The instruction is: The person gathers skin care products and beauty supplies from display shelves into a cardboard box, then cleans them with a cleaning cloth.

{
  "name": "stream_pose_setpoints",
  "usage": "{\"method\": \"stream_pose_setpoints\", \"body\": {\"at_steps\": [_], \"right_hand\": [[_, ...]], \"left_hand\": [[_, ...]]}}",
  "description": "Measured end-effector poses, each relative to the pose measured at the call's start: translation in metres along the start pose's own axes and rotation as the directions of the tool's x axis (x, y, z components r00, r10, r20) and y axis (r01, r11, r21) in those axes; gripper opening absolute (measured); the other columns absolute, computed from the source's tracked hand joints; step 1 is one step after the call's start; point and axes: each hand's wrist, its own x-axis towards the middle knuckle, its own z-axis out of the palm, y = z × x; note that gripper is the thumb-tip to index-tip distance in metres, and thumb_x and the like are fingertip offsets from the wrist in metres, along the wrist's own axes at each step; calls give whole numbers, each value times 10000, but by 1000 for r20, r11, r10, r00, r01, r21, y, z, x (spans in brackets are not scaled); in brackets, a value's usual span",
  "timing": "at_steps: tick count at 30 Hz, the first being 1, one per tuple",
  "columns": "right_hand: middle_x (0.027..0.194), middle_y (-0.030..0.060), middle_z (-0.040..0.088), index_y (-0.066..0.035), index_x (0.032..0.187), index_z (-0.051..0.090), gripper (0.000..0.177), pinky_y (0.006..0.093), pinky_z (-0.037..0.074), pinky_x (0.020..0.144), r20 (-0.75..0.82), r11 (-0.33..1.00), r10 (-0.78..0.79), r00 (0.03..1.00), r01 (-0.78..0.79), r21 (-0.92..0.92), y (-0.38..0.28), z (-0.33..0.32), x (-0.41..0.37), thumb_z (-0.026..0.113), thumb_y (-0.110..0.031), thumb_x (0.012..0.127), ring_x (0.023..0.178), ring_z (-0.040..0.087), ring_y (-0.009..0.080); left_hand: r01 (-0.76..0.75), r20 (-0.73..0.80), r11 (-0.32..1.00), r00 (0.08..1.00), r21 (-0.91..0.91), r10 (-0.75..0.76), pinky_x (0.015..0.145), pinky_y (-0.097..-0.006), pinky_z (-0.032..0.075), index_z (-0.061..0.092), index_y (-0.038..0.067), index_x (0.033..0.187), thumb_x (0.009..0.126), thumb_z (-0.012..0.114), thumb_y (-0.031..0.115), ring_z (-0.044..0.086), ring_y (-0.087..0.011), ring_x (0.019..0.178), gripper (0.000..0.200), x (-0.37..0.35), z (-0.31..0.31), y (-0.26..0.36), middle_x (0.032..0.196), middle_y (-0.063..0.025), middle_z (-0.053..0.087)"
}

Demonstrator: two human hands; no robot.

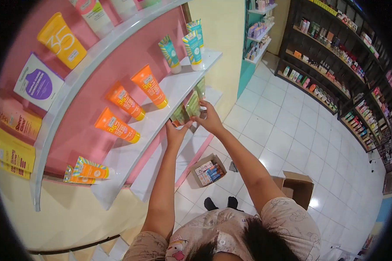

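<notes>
Both my hands reach to the lower white shelf, just under the edge of the middle shelf (117,158). With its fingers bent round the edge of a green package (192,104), my right hand (210,118) holds it upright. My left hand (177,132) is beside a second green package (178,114), thumb pointing toward my right hand; its other fingers are largely hidden behind the packages and shelf edge. More green packaging (201,88) stands behind. Orange tubes (149,87) and teal striped tubes (170,52) stand on the shelf above my hands.
An open carton of small boxes (209,172) sits on the tiled floor, with a larger open carton (297,190) to its right. Yellow tubes and boxes line the upper shelf (74,82) at left. Dark shelving (318,65) with many products stands at back right.
</notes>
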Motion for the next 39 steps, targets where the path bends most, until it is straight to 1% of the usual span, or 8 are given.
{"method": "stream_pose_setpoints", "body": {"at_steps": [6,10,13,17,22,30,36,39], "right_hand": [[1191,121,561,-46,1242,436,654,385,486,870,90,922,-112,990,137,-363,2,13,-10,767,-148,687,994,632,244],[1161,153,553,-28,1197,475,567,384,475,867,130,957,-267,955,279,-79,12,0,-10,743,-182,722,1013,598,295],[1194,181,507,-8,1201,473,579,386,473,881,-201,994,-108,974,112,8,30,-18,18,755,-169,721,1043,554,324],[1289,242,445,61,1310,366,856,412,367,1019,-266,924,-283,922,187,-335,18,-20,65,812,-259,653,1193,451,378],[1280,229,474,50,1359,302,974,360,377,1019,-102,952,-281,954,264,-155,38,-10,105,823,-226,584,1201,469,321],[1166,174,523,33,1366,276,938,353,448,912,-216,993,-55,975,76,90,24,-36,-3,825,-279,672,1070,543,264],[1119,164,529,40,1329,299,851,341,466,858,-394,898,435,810,-420,127,139,-41,-170,790,-324,736,1004,553,222],[1111,183,543,76,1243,343,859,340,473,847,-324,792,595,736,-605,82,214,-24,-241,805,-397,694,1002,567,240]], "left_hand": [[71,6,963,997,-261,-72,905,-322,466,431,4,1215,686,824,125,550,-197,1070,669,2,14,1,1149,-115,538],[111,-1,941,993,-319,-117,813,-292,530,433,-16,1184,754,735,17,595,-190,1000,526,6,15,-12,1133,-121,554],[206,26,926,978,-315,-208,744,-282,542,437,-34,1181,773,689,-27,606,-193,965,480,-5,4,-5,1113,-126,565],[203,21,900,977,-385,-211,580,-264,545,425,-10,1185,788,662,-40,626,-166,870,463,-36,-12,17,1079,-112,569],[367,140,870,930,-329,-339,539,-221,513,439,8,1161,796,679,17,618,-120,789,437,-99,-37,39,1020,-101,592],[690,304,622,723,-371,-620,930,-339,437,477,-20,1210,781,601,106,565,-198,1028,464,-224,-72,9,1130,-116,584],[879,286,358,448,-316,-847,919,-328,423,491,-37,1197,815,575,161,561,-212,1023,439,-311,-68,-50,1117,-120,583],[883,240,386,449,-265,-861,910,-324,424,505,-36,1182,848,571,213,561,-204,1015,421,-334,-62,-92,1111,-114,578]]}}
